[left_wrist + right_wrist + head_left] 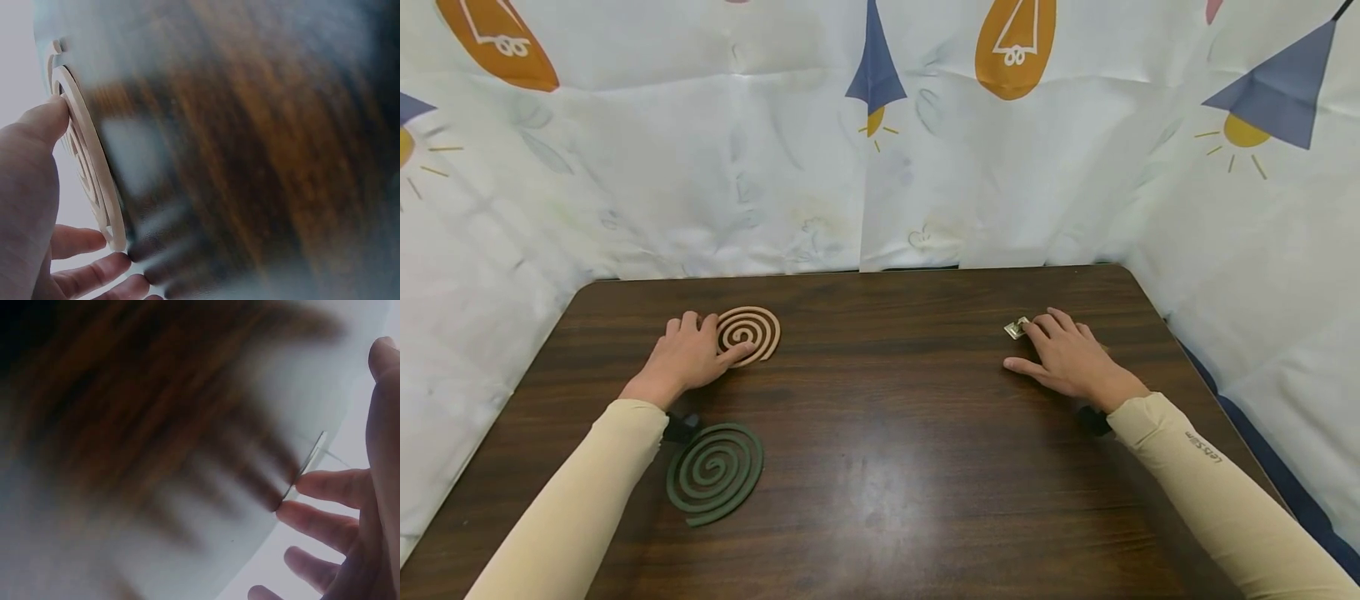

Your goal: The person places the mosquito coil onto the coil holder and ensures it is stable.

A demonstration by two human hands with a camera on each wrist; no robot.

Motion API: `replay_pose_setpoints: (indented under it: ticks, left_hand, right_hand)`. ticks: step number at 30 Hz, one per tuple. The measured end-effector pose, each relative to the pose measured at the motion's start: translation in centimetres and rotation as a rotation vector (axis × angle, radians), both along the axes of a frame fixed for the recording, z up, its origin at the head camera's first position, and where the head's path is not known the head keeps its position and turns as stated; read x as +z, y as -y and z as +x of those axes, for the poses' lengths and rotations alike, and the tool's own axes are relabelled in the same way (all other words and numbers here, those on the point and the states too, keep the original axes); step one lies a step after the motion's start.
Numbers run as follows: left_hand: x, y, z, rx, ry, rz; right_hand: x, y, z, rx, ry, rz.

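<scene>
A tan mosquito coil (749,333) lies at the back left of the table. My left hand (688,354) rests over its left side, thumb (53,119) across the coil's rings and index fingertip right at its edge. Nearer to me, below the left wrist, is a green mosquito coil (715,473). At the back right, my right hand (1071,354) touches a small, thin metal piece (1017,327) with its index and middle fingertips (294,509). The right thumb is spread away from that piece, and the other fingers are extended.
The dark wood-grain table (880,417) has a rounded far edge on each side. White printed cloth (805,183) hangs right behind it and along both sides. Dark blue fabric (1262,450) shows below the right edge.
</scene>
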State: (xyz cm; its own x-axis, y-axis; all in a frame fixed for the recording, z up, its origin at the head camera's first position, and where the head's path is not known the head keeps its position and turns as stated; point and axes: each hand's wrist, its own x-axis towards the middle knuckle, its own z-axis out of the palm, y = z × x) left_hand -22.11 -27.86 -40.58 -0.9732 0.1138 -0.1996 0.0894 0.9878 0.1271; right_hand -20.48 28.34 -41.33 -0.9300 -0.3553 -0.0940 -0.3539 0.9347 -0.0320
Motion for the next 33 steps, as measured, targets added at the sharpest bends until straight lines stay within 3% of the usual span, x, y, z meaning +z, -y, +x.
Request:
replay_pose_setpoints:
  ticks: [17,33]
  left_hand:
    - [-0.1,-0.1,0.1,0.001,-0.018,-0.006]
    - [0.0,-0.2,0.3,0.005,-0.019,-0.001]
  right_hand:
    - [0.0,1.5,0.2,-0.132,0.095,-0.115]
    - [0.0,1.3,0.4,-0.114,0.127,-0.224]
